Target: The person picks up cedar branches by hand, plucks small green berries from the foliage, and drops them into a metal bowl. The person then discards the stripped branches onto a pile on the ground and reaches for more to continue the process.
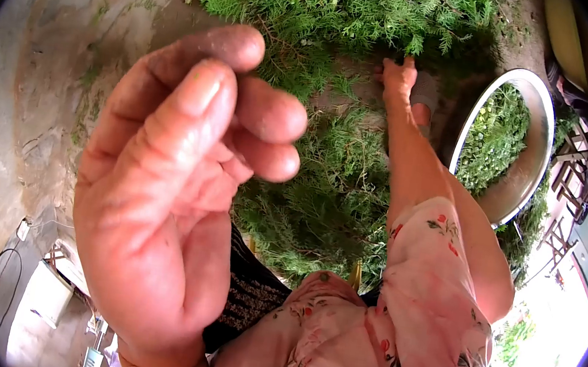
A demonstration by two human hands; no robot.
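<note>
Close to the camera, my left hand [173, 162] is raised with its fingers loosely curled and the thumb in front of the index finger. Nothing shows between them. Farther off, my right hand [399, 78] reaches down to the lower edge of a large pile of feathery green conifer branches [350, 9]. Its fingers look bent, and the thumb side meets the tip of a green sprig [413, 45]; the grip is small and partly hidden. More cut greenery [321, 201] lies nearer my body, partly behind my left hand.
A large metal basin [546, 132] filled with green clippings [495, 137] stands tilted in view at the right. My foot [425, 95] is just beside my right hand. Bare ground [54, 62] lies at the left, a white box-like object [40, 310] at lower left, and wooden stools [573, 168] beyond the basin.
</note>
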